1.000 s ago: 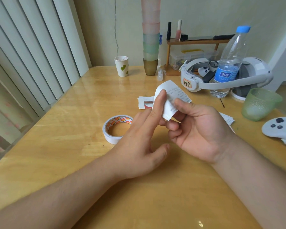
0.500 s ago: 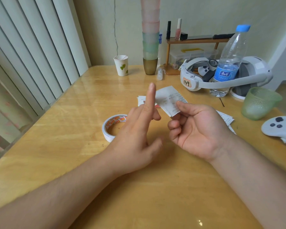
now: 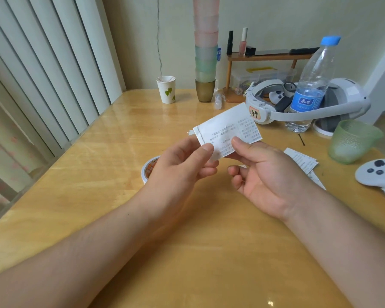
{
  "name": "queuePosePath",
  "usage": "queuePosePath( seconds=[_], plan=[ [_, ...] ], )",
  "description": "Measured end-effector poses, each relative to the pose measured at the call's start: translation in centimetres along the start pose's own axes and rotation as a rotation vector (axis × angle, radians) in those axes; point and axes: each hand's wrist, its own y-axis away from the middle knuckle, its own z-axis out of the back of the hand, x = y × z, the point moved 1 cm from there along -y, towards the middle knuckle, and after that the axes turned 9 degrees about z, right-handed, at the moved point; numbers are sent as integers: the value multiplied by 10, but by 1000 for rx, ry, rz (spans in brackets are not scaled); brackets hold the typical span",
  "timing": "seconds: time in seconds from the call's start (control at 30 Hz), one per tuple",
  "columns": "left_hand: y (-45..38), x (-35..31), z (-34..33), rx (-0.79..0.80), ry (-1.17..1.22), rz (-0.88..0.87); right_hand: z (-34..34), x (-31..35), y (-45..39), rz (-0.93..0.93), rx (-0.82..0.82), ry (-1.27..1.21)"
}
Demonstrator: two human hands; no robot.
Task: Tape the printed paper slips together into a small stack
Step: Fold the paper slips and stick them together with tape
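Observation:
A white printed paper slip [image 3: 228, 127] is held up above the middle of the wooden table [image 3: 98, 165], its text facing me. My left hand [image 3: 182, 167] pinches its lower left corner between thumb and fingers. My right hand [image 3: 265, 174] pinches its lower edge with the thumb on top. A strip of tape seems to run down the slip's left edge. The roll of tape [image 3: 148, 168] lies on the table, mostly hidden behind my left hand. More printed slips [image 3: 302, 160] lie on the table to the right of my right hand.
At the back stand a paper cup [image 3: 167, 90], a tall stack of plastic cups [image 3: 206, 47], a small wooden shelf [image 3: 265, 57], a white headset [image 3: 302, 105] and a water bottle [image 3: 311, 85]. A green glass [image 3: 351, 141] and a white controller [image 3: 378, 173] sit at the right edge.
My left hand, which had its forefinger raised and apart from the slip, has taken hold of the slip's lower left corner. The slip now lies flatter and wider, facing me.

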Motion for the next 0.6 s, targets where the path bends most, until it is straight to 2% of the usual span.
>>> queuePosePath(
  seconds=[0.17,0.3,0.47,0.53,0.6],
  plan=[
    [1,-2,0,-13,49,53,-1,1,3,20,44,21],
    [0,-1,0,-5,91,93,4,15,-1,160,36,143],
    [0,4,-5,-3,71,110,27,53,-15,330,-97,295],
    [-1,8,-6,-3,34,101,40,60,-22,366,-133,499],
    [-3,11,-7,-6,2,89,56,62,-29,382,-121,843]
  ],
)
